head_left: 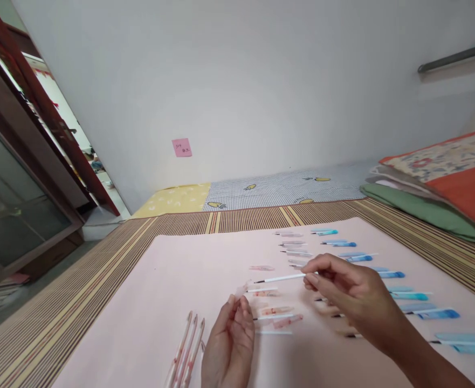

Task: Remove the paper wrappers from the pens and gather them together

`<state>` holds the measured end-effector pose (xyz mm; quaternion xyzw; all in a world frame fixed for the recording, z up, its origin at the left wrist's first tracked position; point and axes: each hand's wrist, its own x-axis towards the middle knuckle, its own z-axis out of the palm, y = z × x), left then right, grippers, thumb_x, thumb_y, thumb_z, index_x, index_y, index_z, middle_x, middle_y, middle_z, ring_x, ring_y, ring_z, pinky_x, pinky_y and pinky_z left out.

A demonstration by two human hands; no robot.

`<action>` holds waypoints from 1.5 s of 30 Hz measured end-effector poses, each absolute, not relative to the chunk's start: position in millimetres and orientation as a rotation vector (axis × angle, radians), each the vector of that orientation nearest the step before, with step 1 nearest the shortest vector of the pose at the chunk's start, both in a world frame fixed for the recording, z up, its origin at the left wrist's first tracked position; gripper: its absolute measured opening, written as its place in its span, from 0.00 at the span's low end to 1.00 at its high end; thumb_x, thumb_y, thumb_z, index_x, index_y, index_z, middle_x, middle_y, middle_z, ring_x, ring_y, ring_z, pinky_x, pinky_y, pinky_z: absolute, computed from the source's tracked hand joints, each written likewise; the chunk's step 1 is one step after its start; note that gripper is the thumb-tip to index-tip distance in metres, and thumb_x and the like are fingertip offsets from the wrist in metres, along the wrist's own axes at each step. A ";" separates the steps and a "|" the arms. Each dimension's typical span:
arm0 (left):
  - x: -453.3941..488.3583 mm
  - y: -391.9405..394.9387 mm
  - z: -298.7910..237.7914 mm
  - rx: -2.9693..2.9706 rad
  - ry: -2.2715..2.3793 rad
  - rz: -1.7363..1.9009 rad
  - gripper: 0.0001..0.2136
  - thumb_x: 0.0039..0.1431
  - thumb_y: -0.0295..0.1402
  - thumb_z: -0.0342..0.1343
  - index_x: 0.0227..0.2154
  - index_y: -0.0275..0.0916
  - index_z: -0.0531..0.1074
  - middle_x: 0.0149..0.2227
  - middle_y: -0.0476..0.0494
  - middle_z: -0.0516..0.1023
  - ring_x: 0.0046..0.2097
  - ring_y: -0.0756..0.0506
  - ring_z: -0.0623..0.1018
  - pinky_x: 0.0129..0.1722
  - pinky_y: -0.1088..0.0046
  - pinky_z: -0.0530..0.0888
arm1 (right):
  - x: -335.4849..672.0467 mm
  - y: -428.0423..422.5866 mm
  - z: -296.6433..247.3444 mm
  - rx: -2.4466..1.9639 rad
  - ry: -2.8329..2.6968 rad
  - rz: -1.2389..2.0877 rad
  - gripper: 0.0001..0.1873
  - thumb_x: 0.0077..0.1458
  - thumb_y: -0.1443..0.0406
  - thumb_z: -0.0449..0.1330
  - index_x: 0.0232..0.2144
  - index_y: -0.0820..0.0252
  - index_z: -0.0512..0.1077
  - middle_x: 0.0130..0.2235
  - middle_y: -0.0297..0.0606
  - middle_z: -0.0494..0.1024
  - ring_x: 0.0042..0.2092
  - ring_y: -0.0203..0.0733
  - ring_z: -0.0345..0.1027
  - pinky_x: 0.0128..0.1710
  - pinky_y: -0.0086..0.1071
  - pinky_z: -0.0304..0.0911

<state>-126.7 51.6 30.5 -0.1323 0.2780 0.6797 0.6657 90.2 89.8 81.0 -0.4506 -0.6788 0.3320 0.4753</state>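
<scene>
My right hand [342, 288] pinches a thin white brush [281, 278] by its handle, its dark tip pointing left. My left hand [229, 339] is closed, with a small clear cap [243, 288] held at its fingertips, just left of the brush tip. Both hover over a pale pink sheet [172, 291]. Several white brushes and clear pinkish caps [277, 311] lie on the sheet between my hands. Capped brushes with pink markings [186, 347] lie by my left wrist.
Rows of brushes with blue caps [407, 295] lie on the right of the sheet. A striped mat [79, 275] covers the bed. Folded quilts [443, 183] are stacked at the right. A white wall with a pink note [181, 147] stands behind, a cabinet [14, 205] at left.
</scene>
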 end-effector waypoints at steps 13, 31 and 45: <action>-121.1 50.1 38.0 -0.309 0.632 1.499 0.07 0.64 0.19 0.50 0.33 0.26 0.73 0.28 0.35 0.80 0.28 0.49 0.81 0.25 0.79 0.79 | 85.6 88.2 94.5 -1.114 -1.629 0.971 0.12 0.56 0.55 0.62 0.29 0.57 0.74 0.26 0.34 0.74 0.28 0.37 0.67 0.19 0.25 0.57; -113.8 45.1 45.5 -0.108 0.762 1.594 0.07 0.60 0.17 0.54 0.28 0.28 0.74 0.25 0.38 0.80 0.26 0.50 0.80 0.28 0.77 0.80 | 81.5 79.9 112.1 -1.100 -2.013 0.704 0.11 0.62 0.58 0.56 0.31 0.52 0.75 0.31 0.29 0.78 0.32 0.36 0.70 0.33 0.28 0.63; -122.5 50.2 37.2 -0.303 0.625 1.457 0.08 0.64 0.21 0.51 0.31 0.28 0.73 0.27 0.37 0.79 0.28 0.49 0.81 0.25 0.79 0.79 | 58.9 114.6 79.5 -0.976 -1.876 0.835 0.16 0.63 0.55 0.55 0.48 0.54 0.75 0.42 0.36 0.81 0.43 0.42 0.75 0.44 0.32 0.67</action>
